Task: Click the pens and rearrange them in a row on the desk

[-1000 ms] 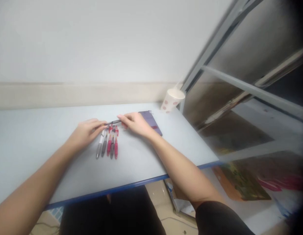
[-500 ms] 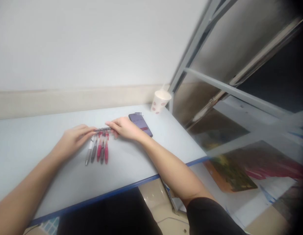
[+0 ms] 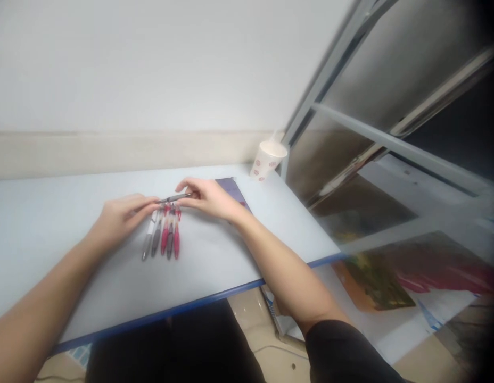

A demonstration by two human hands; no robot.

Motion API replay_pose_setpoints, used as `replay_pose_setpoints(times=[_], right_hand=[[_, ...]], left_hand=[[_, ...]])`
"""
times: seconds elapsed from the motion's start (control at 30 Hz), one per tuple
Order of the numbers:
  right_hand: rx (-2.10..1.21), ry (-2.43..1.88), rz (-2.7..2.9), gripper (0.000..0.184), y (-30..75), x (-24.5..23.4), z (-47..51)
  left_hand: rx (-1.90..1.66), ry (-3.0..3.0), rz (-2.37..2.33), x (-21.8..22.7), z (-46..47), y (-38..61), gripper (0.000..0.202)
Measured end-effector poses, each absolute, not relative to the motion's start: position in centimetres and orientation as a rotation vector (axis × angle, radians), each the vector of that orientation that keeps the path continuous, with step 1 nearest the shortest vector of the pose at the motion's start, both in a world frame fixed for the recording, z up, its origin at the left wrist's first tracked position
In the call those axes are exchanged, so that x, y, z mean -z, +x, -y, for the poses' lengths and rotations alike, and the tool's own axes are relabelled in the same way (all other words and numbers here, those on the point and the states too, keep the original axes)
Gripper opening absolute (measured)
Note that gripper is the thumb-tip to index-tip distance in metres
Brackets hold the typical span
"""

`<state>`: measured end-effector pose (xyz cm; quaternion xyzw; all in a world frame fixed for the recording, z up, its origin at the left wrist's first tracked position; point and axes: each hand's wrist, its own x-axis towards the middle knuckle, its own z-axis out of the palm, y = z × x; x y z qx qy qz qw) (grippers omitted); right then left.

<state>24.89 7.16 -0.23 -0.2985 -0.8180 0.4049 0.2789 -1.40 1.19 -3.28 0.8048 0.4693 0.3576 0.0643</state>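
A dark grey pen (image 3: 174, 198) is held crosswise between my hands, just beyond a row of pens. My left hand (image 3: 119, 215) pinches its left end between thumb and fingertips. Its right end lies among the fingers of my right hand (image 3: 211, 199), the index finger curved above it and the thumb below. Under the held pen several click pens lie side by side, tips toward me: a white and silver pen (image 3: 147, 240), a grey pen (image 3: 156, 239), a red pen (image 3: 164, 239), a dark pen (image 3: 170, 246) and another red pen (image 3: 176, 243).
Behind my right wrist a phone (image 3: 230, 187) lies partly hidden on the light table (image 3: 191, 266). A white paper cup (image 3: 266, 162) with red flower prints stands at the back right corner. A metal frame (image 3: 375, 138) rises along the right edge, with papers (image 3: 375, 282) below.
The held pen has tilted, its right end now higher. My right hand's fingers have lifted and spread a little around that end. The view has shifted slightly.
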Motion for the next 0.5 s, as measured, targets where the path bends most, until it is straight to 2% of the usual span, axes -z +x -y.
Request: replay_pose_setpoints(times=[0.27, 0.37, 0.5], right_hand=[[-1.205, -1.034, 2.284, 0.051, 24.63, -0.24, -6.31], [-1.218, -0.970, 2.253, 0.042, 24.61, -0.07, -6.40], [-0.984, -0.811, 2.308, 0.029, 24.54, 0.62, -6.57]], left_hand=[[-0.984, 2.489, -1.397, 2.62, -0.97, -1.30, 0.037], [-0.927, 2.499, -1.436, 2.53, -1.07, -1.34, 0.041], [-0.794, 2.516, -1.473, 2.79, -1.46, -1.41, 0.046]])
